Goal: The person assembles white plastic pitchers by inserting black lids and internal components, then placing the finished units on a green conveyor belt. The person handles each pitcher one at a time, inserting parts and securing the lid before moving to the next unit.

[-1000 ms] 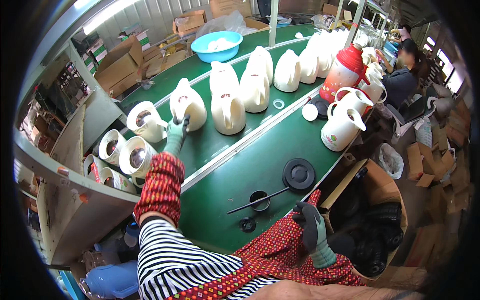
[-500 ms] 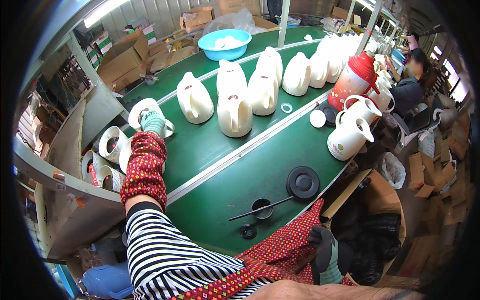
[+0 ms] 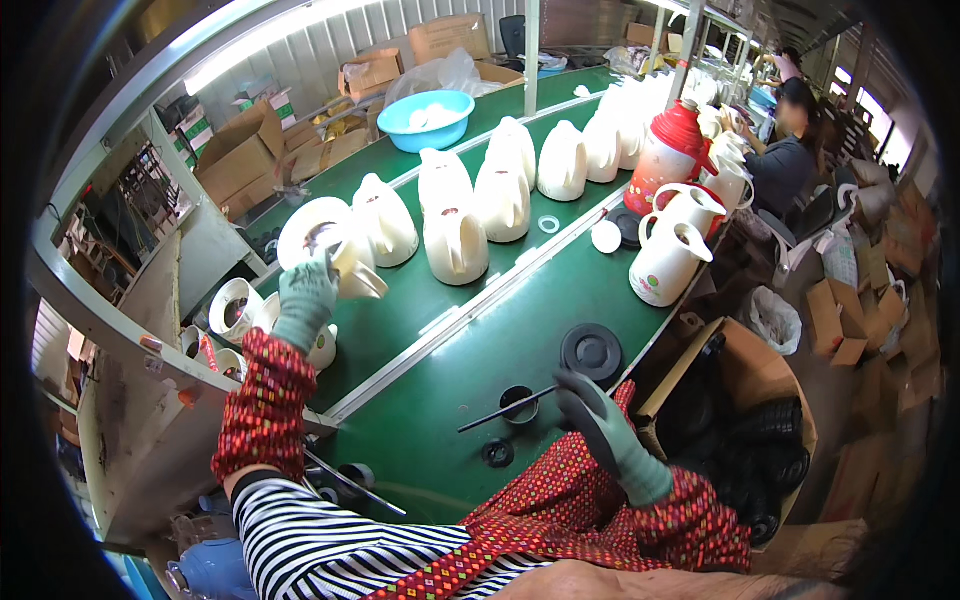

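My left hand (image 3: 308,292), in a grey-green glove, grips a cream thermos jug (image 3: 315,222) raised at the left of the green bench. The jug is tilted, its round open end facing me, its handle side toward the right. My right hand (image 3: 600,425), gloved with dark-coated fingers, hovers over the bench's near edge with fingers stretched out, nothing visibly held. Its fingertips are beside the end of a thin black rod (image 3: 508,408) that lies across a small black ring-shaped cup (image 3: 520,404). A black round lid (image 3: 590,356) lies just beyond that hand.
Several cream jugs (image 3: 455,248) stand upright across the bench. At right stand a red flowered thermos (image 3: 668,155) and cream jugs (image 3: 665,265). A cardboard box (image 3: 780,385) of black parts sits by the near edge. A blue basin (image 3: 428,122) stands behind. A co-worker (image 3: 785,150) sits far right.
My left hand has lifted the jug from the lower left, tilting it. My right hand has come up from beside the box to the rod and lid. The view has shifted slightly.
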Demonstrator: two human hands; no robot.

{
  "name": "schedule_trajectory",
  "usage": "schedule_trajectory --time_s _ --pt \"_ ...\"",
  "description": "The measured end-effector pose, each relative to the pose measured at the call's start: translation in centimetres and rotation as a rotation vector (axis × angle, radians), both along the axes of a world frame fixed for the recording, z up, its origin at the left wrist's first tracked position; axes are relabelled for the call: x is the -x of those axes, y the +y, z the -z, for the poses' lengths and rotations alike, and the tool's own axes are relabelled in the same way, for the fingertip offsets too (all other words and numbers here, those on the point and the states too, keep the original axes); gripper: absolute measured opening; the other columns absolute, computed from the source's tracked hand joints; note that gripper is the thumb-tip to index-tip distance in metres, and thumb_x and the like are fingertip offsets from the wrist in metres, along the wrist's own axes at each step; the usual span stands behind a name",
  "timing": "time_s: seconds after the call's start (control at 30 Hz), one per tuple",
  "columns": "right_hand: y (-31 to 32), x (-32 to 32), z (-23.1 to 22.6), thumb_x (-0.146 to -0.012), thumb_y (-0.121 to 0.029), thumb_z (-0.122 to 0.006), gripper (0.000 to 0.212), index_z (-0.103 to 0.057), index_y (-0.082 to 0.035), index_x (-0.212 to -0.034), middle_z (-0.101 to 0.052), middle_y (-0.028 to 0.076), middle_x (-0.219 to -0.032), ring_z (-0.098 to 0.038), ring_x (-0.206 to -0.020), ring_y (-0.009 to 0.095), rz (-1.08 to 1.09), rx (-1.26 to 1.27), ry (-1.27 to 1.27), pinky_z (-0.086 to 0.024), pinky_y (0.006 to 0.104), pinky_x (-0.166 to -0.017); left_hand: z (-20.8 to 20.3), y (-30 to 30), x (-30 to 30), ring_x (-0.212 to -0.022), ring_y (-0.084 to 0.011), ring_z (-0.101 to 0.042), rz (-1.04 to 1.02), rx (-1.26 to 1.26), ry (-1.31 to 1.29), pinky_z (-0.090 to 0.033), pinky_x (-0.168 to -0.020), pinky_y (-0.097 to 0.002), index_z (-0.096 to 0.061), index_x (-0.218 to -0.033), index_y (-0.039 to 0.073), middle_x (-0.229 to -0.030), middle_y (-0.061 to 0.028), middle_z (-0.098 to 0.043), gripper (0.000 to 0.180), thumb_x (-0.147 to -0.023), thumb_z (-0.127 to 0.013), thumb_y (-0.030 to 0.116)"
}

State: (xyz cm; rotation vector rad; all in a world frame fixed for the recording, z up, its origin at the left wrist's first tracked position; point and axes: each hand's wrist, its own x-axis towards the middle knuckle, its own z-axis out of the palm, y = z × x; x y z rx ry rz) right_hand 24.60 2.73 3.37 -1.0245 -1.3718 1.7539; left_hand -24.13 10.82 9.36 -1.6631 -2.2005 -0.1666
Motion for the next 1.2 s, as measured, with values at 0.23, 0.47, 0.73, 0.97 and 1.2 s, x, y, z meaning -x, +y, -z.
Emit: schedule_trajectory --time_s 0.23,0.47,0.73,0.97,1.2 --pt "5.2 7.8 -8.8 -0.097 -0.059 -0.067 0.09 -0.03 -0.008 -0.161 -0.057 0.02 -0.143 -0.074 -0.088 0.025 -0.09 0.375 -0.138 -0.063 0.0351 -0.072 -4.7 -10.9 -16.9 -0.075 -0.0416 -0.071 0.704 -0.011 -0.203 -0.059 -0.065 -0.0473 -0.059 -0.119 0.003 -0.108 -0.0221 -0.069 0.035 -0.086 -0.072 0.009" --pt "-0.6 -1.3 -3.9 -0.096 -0.037 -0.077 0.054 -0.063 0.002 -0.13 -0.073 0.011 -0.109 -0.074 -0.082 0.018 0.054 0.32 0.153 -0.063 0.0305 -0.069 -2.9 -15.4 -24.8 -0.081 -0.0336 -0.075 1.182 0.102 -0.463 -0.062 -0.068 -0.042 -0.061 -0.133 0.001 -0.141 -0.027 -0.059 0.05 -0.087 -0.078 0.012" --pt "-4.6 -12.8 -4.2 -0.084 -0.012 -0.083 0.062 -0.061 0.002 -0.14 -0.071 0.008 -0.129 -0.066 -0.117 0.018 -0.047 0.158 0.098 -0.053 0.0341 -0.104 13.6 -13.7 -22.2 -0.129 -0.0232 -0.058 0.702 0.793 -1.782 -0.047 -0.11 -0.0406 -0.047 -0.153 0.001 -0.148 -0.0142 -0.058 0.064 -0.1 -0.073 0.025" --pt "1.0 -7.0 -4.0 -0.088 -0.025 -0.082 0.066 -0.06 0.006 -0.142 -0.07 0.011 -0.134 -0.063 -0.12 0.018 -0.439 0.049 0.061 -0.049 0.0338 -0.108 12.7 -15.1 -27.4 -0.137 -0.0275 -0.055 0.484 1.022 -2.684 -0.046 -0.115 -0.0434 -0.038 -0.159 0.003 -0.154 -0.0175 -0.053 0.06 -0.107 -0.061 0.022" --pt "14.6 -3.7 10.4 -0.074 -0.087 -0.067 0.114 -0.027 -0.035 -0.167 -0.016 0.031 -0.171 -0.021 -0.152 0.059 -0.064 -0.284 -1.366 -0.023 0.0682 -0.122 11.4 -14.4 -23.6 -0.132 -0.0275 -0.058 0.267 0.732 -2.675 -0.049 -0.112 -0.0428 -0.043 -0.153 0.001 -0.15 -0.0175 -0.056 0.055 -0.105 -0.062 0.02"
